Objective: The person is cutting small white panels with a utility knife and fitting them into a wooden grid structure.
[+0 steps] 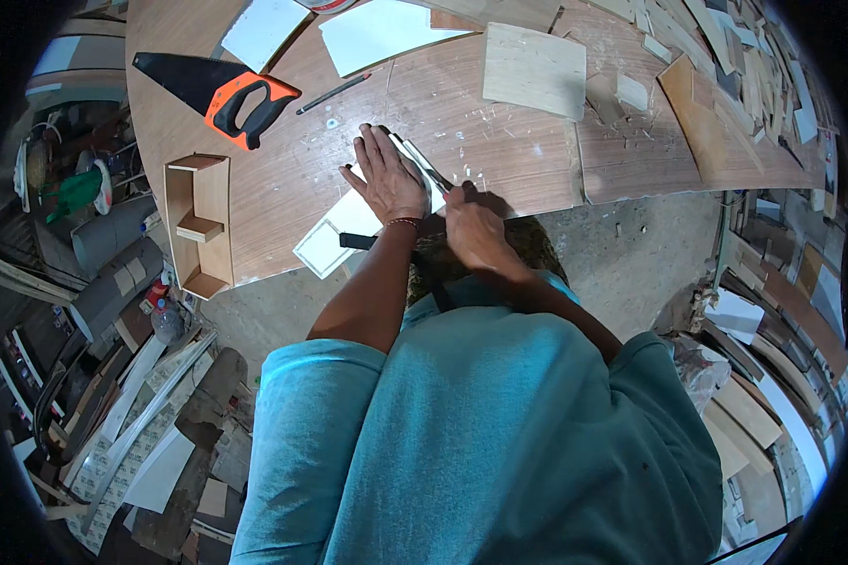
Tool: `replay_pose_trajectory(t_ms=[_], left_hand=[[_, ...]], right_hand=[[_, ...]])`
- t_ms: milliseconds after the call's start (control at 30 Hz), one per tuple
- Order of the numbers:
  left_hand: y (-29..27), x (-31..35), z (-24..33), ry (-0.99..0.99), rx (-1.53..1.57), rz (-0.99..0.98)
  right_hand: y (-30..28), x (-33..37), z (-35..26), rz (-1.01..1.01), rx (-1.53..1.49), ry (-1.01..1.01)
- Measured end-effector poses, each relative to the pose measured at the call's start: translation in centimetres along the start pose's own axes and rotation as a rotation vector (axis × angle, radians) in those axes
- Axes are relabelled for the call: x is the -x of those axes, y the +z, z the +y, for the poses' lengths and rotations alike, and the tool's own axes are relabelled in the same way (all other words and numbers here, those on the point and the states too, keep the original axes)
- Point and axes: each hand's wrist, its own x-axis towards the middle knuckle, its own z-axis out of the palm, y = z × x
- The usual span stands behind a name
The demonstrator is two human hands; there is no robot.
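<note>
My left hand [392,184] lies flat with its fingers stretched out, pressing on a white panel [328,237] at the table's near edge. Thin lines frame the panel's near left end. Just to the right, my right hand [474,229] is closed around a slim tool [437,177]; its metal-looking front part slants up and left along the strip beside my left hand. Its exact kind is too small to make out, and my fingers hide the handle. A dark strap-like piece [356,241] shows by my left wrist.
A handsaw [240,102] with an orange and black handle lies at the far left, beside a pencil [334,93]. An open wooden box [198,227] stands near the left edge. Boards [534,70] and scrap strips [758,71] cover the back and right of the wood-grain table [443,104].
</note>
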Motion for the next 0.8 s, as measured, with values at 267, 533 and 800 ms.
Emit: replay_pose_trajectory(t_ms=[267, 533, 800], left_hand=[[0.2, 0.1, -0.1, 0.007, 0.057, 0.037], [-0.5, 0.1, 0.1, -0.016, 0.084, -0.042], [0.2, -0.2, -0.3, -0.026, 0.104, -0.06]], right_hand=[[0.2, 0.9, 1.2, -0.019, -0.017, 0.083], [-1.7, -2.9, -1.4, 0.139, -0.005, -0.062], [-2.4, -4.3, -2.7, 0.017, -0.045, 0.036]])
